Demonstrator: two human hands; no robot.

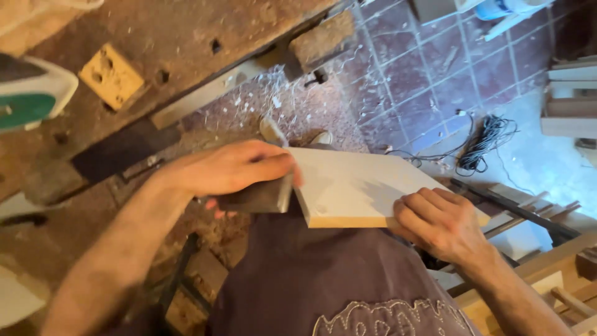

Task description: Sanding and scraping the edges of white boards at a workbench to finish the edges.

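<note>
Hands gripping pale board, perhaps sanding block

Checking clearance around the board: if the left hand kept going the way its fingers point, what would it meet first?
Probably the pale board: the left hand points right, its fingertips already at the board's left edge.

Left hand presses grey block against white board edge; right hand grips board corner.
</note>
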